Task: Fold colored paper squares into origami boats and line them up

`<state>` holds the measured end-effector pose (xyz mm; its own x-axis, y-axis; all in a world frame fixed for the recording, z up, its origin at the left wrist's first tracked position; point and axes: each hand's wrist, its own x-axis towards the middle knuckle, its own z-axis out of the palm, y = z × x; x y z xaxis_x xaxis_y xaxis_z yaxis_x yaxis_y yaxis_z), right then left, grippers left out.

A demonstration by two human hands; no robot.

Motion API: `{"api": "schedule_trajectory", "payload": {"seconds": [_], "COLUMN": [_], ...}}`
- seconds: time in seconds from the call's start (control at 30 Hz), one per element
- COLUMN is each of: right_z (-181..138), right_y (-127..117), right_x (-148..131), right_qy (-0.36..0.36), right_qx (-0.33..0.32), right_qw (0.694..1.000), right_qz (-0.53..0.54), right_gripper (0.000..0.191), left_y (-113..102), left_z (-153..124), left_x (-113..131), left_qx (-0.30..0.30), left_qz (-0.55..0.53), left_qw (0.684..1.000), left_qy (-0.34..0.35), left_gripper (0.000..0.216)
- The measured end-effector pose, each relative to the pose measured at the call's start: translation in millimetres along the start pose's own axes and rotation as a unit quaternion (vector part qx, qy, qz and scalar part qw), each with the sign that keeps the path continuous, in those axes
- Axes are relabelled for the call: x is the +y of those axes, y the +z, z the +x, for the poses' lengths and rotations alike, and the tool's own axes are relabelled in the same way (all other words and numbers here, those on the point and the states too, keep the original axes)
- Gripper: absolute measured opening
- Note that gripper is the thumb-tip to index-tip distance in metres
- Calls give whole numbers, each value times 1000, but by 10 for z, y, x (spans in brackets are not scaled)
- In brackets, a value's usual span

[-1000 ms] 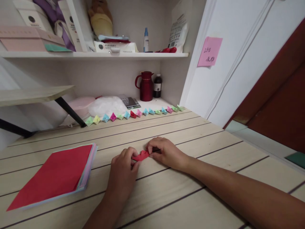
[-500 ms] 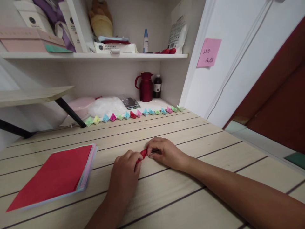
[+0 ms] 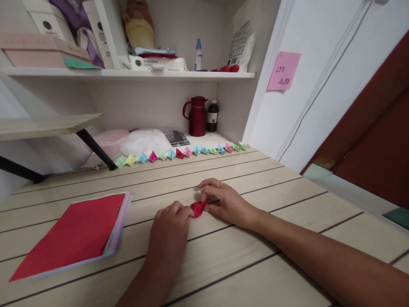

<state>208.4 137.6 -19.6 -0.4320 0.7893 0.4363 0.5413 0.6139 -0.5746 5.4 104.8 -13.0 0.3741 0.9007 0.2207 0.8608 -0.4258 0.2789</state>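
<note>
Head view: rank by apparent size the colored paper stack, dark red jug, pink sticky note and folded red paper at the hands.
1. Colored paper stack
2. Pink sticky note and dark red jug: too alike to rank
3. Folded red paper, partly covered

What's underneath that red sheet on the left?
Under the red sheet is a stack of paper; pale blue and pink edges show at its right. The lower sheets' faces and the tabletop beneath are covered.
</note>
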Motion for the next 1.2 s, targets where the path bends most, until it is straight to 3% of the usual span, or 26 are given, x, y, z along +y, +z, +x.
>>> {"api": "schedule_trajectory", "payload": {"seconds": [0.27,0.6,0.73,1.2], "right_z": [27,43,47,50], "right_y": [-15,-10,-14,-21], "right_x": [46,70,74,42], "right_qy": [4,-8,-17,-27], "right_qx": [-26,-32,-41,-39], "right_qw": [1000,999,998,997], "right_qz": [-9,-36,-47,-63], "right_gripper": [15,20,19,13], "left_y": [38,49,39,42], "left_z": [-1,5,-1,23], "left_x": [-19,-30,-1,15], "left_qx": [14,25,38,39], "left_qz": [-19,-38,-36,3], "left_qw": [1000,999,997,997], "left_qy": [-8,-21,-54,-66], "left_gripper": [20,18,15,17]}}
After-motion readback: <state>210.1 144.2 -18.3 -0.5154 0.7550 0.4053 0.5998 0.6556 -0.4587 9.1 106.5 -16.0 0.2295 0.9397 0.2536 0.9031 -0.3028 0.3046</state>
